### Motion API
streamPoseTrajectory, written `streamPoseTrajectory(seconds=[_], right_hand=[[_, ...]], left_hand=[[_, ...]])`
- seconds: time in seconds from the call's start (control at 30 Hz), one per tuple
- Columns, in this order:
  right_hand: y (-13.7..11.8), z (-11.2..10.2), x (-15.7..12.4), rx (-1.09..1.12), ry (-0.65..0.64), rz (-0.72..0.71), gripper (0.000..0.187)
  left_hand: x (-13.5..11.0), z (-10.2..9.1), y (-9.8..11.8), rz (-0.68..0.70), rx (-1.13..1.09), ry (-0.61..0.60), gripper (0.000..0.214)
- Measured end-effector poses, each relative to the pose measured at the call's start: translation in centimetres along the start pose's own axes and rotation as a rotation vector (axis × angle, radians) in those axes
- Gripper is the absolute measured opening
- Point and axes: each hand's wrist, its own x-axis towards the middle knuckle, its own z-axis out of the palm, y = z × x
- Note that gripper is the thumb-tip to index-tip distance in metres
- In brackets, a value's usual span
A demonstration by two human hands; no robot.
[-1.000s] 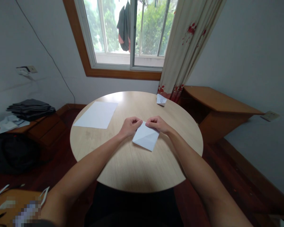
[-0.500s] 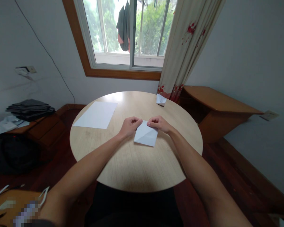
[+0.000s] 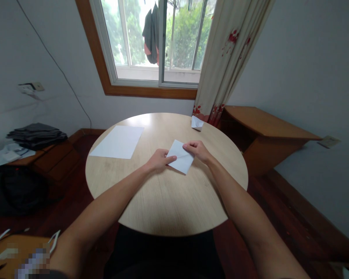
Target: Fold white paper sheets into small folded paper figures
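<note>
A small square of folded white paper point(image 3: 180, 159) is held between my two hands, above the middle of a round wooden table point(image 3: 163, 205). My left hand point(image 3: 160, 159) pinches its left edge, thumb lying on top and fingers hidden beneath. At the upper right edge, my right hand point(image 3: 198, 150) grips it between thumb and fingers. A crease runs across the paper's face. To the left lies a flat white sheet point(image 3: 119, 142). Near the far right rim stands a small folded paper piece point(image 3: 197, 123).
Behind the table are a window point(image 3: 158, 46) and a patterned curtain point(image 3: 218, 77). A wooden desk point(image 3: 270, 124) stands at the right. On the left, dark folded cloth point(image 3: 36, 135) rests on a low cabinet above a black bag point(image 3: 14, 190). A wooden surface point(image 3: 6, 252) with items sits lower left.
The folded paper has turned in my hands, its top corner now pointing away from me. My left hand has slid down its left edge; my right hand stays near the upper right.
</note>
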Motion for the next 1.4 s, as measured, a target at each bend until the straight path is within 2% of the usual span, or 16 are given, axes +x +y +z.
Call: streamPoseTrajectory(seconds=[0.27,0.43,0.53,0.67,0.8,0.9,1.03,1.2,1.4], right_hand=[[0.2,-0.5,-0.1,-0.009,-0.017,-0.039,0.039],[-0.4,-0.6,-0.3,-0.023,-0.099,-0.069,0.034],[-0.6,-0.4,-0.4,-0.041,-0.106,-0.095,0.029],[-0.7,-0.1,-0.3,-0.059,-0.013,-0.156,0.025],[-0.5,-0.4,-0.3,-0.031,0.047,-0.203,0.026],[-0.2,-0.6,-0.3,0.052,-0.008,-0.212,0.029],[-0.1,-0.5,-0.4,0.108,-0.127,-0.171,0.042],[-0.3,0.1,-0.3,0.081,-0.07,-0.146,0.04],[-0.6,0.9,-0.3,0.013,0.008,-0.18,0.035]], left_hand=[[-0.2,0.0,0.4,-0.041,-0.022,-0.056,0.043],[-0.7,-0.3,0.7,0.036,0.127,-0.195,0.039],[-0.9,-0.3,1.1,0.08,0.198,-0.221,0.037],[-0.8,-0.4,1.1,0.123,0.256,-0.174,0.038],[-0.3,-0.7,0.7,0.165,0.169,-0.039,0.043],[0.1,-1.2,0.3,0.214,0.065,0.028,0.051],[0.4,-1.9,0.1,0.284,0.06,0.104,0.049],[0.3,-2.1,0.1,0.26,0.109,0.14,0.047],[0.7,-2.4,-0.5,0.206,0.143,0.285,0.043]])
